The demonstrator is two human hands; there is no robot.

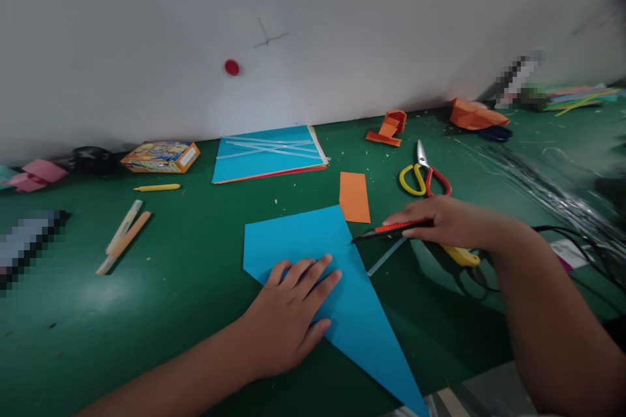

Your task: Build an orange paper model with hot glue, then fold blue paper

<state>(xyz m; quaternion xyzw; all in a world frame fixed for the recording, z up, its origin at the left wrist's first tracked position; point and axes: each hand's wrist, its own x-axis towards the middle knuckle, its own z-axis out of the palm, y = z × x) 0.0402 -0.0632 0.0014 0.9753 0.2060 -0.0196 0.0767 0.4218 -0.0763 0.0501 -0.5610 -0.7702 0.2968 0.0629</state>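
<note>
A folded sheet of blue paper (298, 234) lies on the green table, its long point reaching toward the front edge. My left hand (298, 313) rests flat on it with fingers spread. In my right hand (430, 218) is a slim red-and-black cutter knife (391, 229), held almost level. Its thin dark tip meets the paper's right edge, near the upper corner. An orange paper rectangle (355, 197) lies just behind that corner. A pale translucent strip (386, 257) lies under the knife, beside the paper.
Scissors (423, 172) with yellow and red handles lie beyond my right hand. A yellow-handled tool (462, 255) and black cord (577, 234) are at right. Behind are stacked coloured sheets (268, 159), an orange box (161, 156) and folded orange paper (388, 129). A yellow pencil (157, 187) lies left.
</note>
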